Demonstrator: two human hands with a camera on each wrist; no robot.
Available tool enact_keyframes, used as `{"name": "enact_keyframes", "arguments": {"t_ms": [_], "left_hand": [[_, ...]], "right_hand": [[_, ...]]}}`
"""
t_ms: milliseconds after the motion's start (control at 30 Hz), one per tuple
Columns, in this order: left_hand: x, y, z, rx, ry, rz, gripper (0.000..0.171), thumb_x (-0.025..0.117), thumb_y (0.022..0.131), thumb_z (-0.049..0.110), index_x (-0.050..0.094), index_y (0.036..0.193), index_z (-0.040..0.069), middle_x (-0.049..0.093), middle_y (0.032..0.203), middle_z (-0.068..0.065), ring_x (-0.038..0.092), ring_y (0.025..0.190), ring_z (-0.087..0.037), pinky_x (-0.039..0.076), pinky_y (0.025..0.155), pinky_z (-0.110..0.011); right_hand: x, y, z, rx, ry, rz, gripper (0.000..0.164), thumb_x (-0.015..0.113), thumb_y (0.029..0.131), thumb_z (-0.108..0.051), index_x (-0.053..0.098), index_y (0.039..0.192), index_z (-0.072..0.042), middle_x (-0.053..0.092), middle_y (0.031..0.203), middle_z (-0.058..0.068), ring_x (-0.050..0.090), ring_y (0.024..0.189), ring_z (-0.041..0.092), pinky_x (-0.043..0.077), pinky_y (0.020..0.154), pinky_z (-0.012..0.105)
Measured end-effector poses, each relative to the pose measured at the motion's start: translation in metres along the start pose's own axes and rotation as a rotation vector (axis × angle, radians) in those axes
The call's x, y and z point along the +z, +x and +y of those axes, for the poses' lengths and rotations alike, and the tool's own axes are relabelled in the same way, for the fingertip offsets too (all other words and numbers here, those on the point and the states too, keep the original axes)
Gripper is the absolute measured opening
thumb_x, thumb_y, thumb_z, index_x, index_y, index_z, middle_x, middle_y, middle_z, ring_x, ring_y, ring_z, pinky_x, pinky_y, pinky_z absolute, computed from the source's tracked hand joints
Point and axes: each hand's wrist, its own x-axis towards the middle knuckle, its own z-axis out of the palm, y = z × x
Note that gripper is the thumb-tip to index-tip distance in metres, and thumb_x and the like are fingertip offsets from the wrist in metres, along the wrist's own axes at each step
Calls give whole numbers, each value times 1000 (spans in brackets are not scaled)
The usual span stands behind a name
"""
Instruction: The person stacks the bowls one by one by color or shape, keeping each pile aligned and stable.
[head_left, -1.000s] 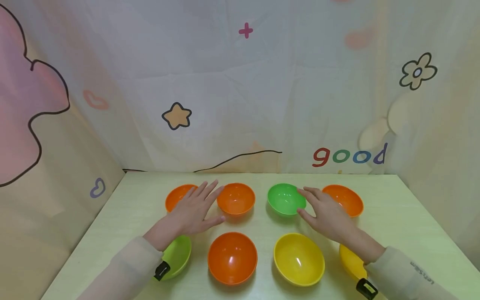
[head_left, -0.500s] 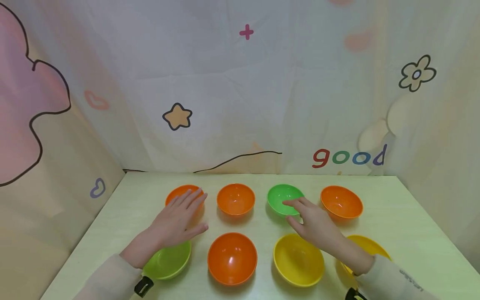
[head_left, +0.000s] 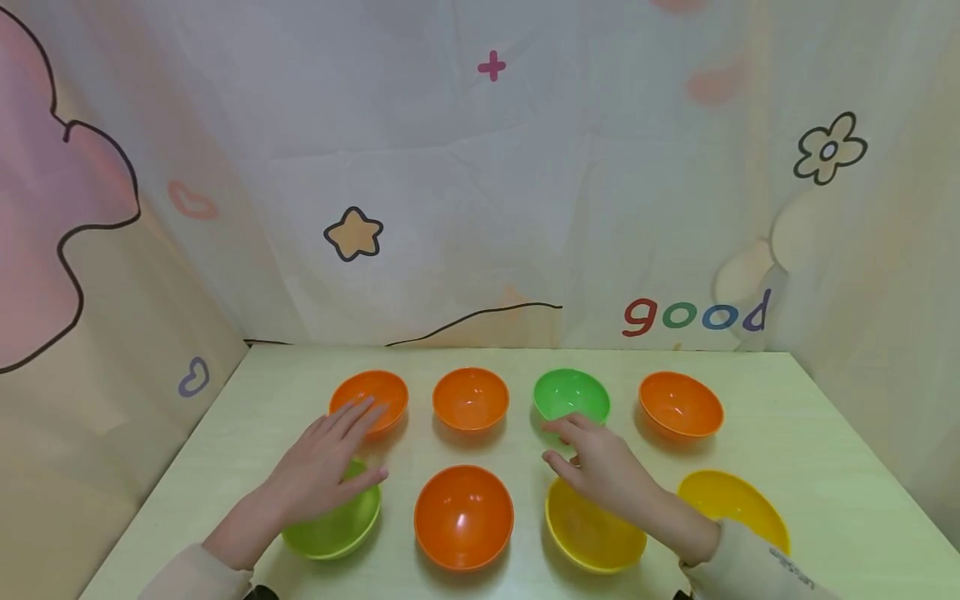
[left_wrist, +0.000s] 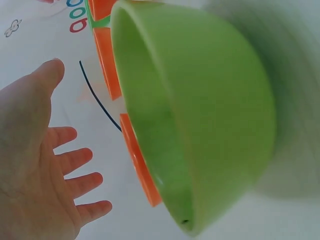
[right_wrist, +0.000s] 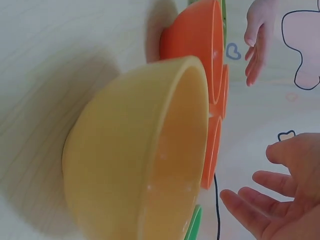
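Observation:
Over the light green bowl [head_left: 337, 529] at the front left hovers my left hand [head_left: 318, 467], fingers spread and holding nothing. Its fingertips overlap the near side of an orange bowl [head_left: 378, 387] in the head view; the left wrist view shows the palm apart from the green bowl [left_wrist: 225, 100]. My right hand [head_left: 603, 467] hangs above a yellow bowl [head_left: 592, 537], fingers slightly bent, nothing in them. Just past its fingertips is a bright green bowl [head_left: 572, 390]. In the right wrist view, the yellow bowl [right_wrist: 120, 150] stands apart from the right hand [right_wrist: 295, 190].
An orange bowl [head_left: 465, 517] stands between the hands in the front row, and a second yellow bowl [head_left: 738, 504] lies partly behind the right sleeve. More orange bowls [head_left: 471, 400] [head_left: 681, 406] make up the back row. A printed curtain [head_left: 480, 183] hangs behind the pale table [head_left: 795, 433].
Both hands have drawn back toward the front of the table, the left also leftward and the right slightly leftward. The bowls have stayed in place.

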Motion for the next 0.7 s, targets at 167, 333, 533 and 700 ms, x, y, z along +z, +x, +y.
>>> {"name": "enact_keyframes", "arguments": {"t_ms": [167, 333, 533, 700], "left_hand": [[3, -9, -6, -17, -7, 41, 74, 56, 85, 49, 29, 140, 7, 33, 141, -16, 33, 125, -33, 33, 99, -54], [3, -17, -12, -61, -26, 60, 71, 55, 85, 50, 32, 139, 10, 38, 138, -15, 38, 121, -33, 35, 97, -53], [0, -24, -17, -127, -45, 33, 67, 50, 87, 54, 36, 137, 13, 44, 134, -14, 43, 116, -34, 39, 93, -54], [-1, -27, -21, -141, -31, 45, 58, 58, 85, 43, 45, 130, 9, 49, 128, -13, 46, 113, -33, 42, 90, -53]], "right_hand": [[6, -2, -10, -8, 31, -18, 31, 65, 81, -16, 60, 111, -12, 57, 99, -2, 57, 84, 15, 50, 62, 21], [12, -3, -21, -24, 25, -24, 30, 65, 81, -16, 61, 110, -12, 58, 101, -1, 58, 84, 15, 51, 66, 26], [16, -2, -27, -32, 14, -56, 31, 65, 81, -16, 61, 111, -10, 58, 99, 0, 57, 81, 15, 51, 65, 27], [20, 0, -29, -33, 31, -95, 31, 64, 82, -17, 60, 112, -10, 59, 98, 1, 58, 80, 16, 51, 66, 28]]}}
